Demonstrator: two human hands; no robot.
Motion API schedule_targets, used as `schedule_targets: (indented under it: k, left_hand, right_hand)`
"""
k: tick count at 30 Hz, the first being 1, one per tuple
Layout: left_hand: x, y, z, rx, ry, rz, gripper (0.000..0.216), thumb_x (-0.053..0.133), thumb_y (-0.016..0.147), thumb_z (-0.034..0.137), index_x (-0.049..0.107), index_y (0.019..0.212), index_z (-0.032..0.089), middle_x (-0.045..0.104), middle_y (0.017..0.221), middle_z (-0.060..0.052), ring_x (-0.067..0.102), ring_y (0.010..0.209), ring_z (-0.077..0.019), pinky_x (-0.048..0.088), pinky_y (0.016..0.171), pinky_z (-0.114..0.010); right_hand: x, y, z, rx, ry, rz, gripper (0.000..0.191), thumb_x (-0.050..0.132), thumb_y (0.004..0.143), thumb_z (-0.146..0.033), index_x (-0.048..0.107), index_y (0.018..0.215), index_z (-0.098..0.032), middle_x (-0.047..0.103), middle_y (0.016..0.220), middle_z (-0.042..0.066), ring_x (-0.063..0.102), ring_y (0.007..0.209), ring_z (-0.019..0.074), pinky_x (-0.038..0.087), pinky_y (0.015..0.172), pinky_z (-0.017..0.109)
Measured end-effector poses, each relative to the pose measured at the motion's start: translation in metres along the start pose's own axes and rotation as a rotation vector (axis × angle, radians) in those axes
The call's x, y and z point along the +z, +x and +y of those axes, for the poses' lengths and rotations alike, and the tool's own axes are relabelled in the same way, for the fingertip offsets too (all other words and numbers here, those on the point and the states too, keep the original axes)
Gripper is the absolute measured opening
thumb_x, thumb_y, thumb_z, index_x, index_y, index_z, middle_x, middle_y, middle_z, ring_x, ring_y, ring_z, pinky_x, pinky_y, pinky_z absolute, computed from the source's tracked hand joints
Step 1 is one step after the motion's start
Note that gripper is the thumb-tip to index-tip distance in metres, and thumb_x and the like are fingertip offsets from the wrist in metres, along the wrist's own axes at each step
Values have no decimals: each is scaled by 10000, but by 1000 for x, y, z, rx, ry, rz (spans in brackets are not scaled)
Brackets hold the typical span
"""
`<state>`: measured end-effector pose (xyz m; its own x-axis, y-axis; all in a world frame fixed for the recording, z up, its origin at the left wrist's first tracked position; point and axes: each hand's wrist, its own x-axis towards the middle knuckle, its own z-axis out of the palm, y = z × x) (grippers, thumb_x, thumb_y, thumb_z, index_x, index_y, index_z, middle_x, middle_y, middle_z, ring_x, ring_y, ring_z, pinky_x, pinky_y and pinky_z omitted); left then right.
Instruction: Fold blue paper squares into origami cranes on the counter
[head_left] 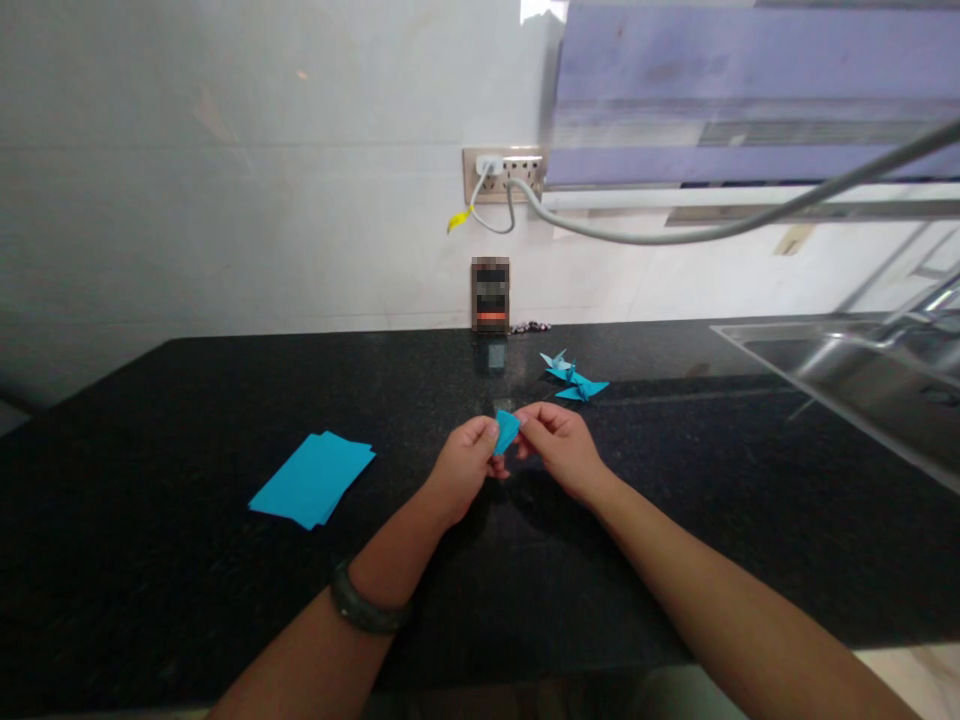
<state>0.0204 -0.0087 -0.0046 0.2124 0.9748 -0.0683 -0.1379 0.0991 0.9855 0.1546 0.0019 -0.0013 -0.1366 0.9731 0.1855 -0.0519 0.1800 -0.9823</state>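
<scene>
A small folded piece of blue paper [507, 431] is held above the dark countertop, between my two hands. My left hand [466, 462] pinches its left side with thumb and fingers. On the other side, my right hand [561, 446] grips the right edge, its thumb and forefinger closed on the paper. Just beyond my right hand sit several folded blue paper cranes [583, 388], close together. To the left of my left hand lies a stack of flat blue paper sheets [313, 480], slightly fanned.
A phone [490, 295] leans upright against the wall, with a beaded string [531, 327] beside it. A steel sink [832, 360] is set into the black countertop [187, 600] at right. A grey cable [637, 238] runs from the wall socket [504, 175] to the upper right.
</scene>
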Motion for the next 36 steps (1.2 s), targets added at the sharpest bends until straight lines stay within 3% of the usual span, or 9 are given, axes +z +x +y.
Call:
schedule_targets:
  k: [5, 9, 12, 20, 25, 29, 31, 33, 36]
  left_hand:
    - [-4, 1, 0, 342, 397, 339, 155, 631, 665, 264, 590, 779, 166, 559, 684, -2, 523, 638, -114, 440, 604, -235]
    - [-3, -3, 5, 407, 486, 282, 112, 576, 711, 237, 647, 758, 164, 632, 754, -40, 579, 693, -141, 472, 645, -254]
    - [-2, -4, 4, 433, 460, 203, 158, 578, 709, 234, 667, 819, 164, 651, 831, -57, 605, 741, -152, 494, 658, -254]
    - [-9, -1, 1, 571, 606, 227, 124, 588, 714, 232, 692, 771, 195, 659, 772, -46, 598, 716, -152, 484, 656, -256]
    - [-9, 1, 0, 402, 438, 251, 113, 601, 697, 228, 674, 772, 184, 682, 749, -33, 620, 690, -159, 484, 659, -266]
    - [-11, 4, -2, 340, 418, 195, 95, 617, 679, 245, 657, 734, 177, 667, 699, -23, 609, 653, -156, 475, 636, -261]
    - [-14, 5, -2, 377, 464, 168, 95, 609, 687, 240, 658, 747, 185, 664, 739, -31, 607, 700, -162, 474, 674, -274]
    - [-15, 6, -2, 445, 525, 155, 86, 595, 701, 226, 657, 751, 193, 656, 787, -41, 603, 764, -170, 471, 729, -290]
    - [-17, 6, -2, 520, 567, 129, 71, 582, 709, 198, 647, 739, 193, 648, 873, -62, 594, 861, -182, 462, 799, -315]
  right_hand:
    - [0, -4, -1, -215, -411, 125, 127, 547, 735, -270, 597, 668, -175, 550, 531, -5, 487, 487, 108, 390, 482, 232]
    - [-1, -7, -1, -425, -700, 146, 151, 505, 780, -242, 622, 706, -180, 611, 642, 37, 535, 576, 132, 414, 562, 248]
    - [-3, -6, -1, -479, -789, 142, 163, 485, 803, -239, 621, 726, -188, 621, 662, 42, 554, 609, 142, 425, 592, 255]
    - [-6, -5, -3, -563, -785, -6, 193, 430, 851, -230, 617, 831, -186, 639, 770, 69, 577, 719, 161, 438, 665, 272]
    - [-7, -4, 0, -509, -779, -17, 132, 499, 795, -221, 615, 849, -189, 604, 717, 44, 547, 652, 146, 429, 612, 262]
    - [-8, -2, 2, -443, -682, -6, 97, 519, 754, -186, 616, 761, -182, 571, 663, 20, 517, 599, 122, 414, 567, 240]
    - [-8, -1, 3, -373, -599, 18, 102, 536, 743, -194, 614, 808, -183, 571, 689, 17, 514, 600, 115, 418, 556, 233]
    - [-8, 0, 3, -315, -522, 18, 228, 554, 736, -203, 598, 960, -189, 581, 758, 20, 513, 603, 109, 430, 557, 232]
    - [-10, 1, 4, -371, -520, -74, 303, 532, 758, -181, 590, 1055, -204, 591, 829, 34, 530, 678, 121, 447, 647, 261]
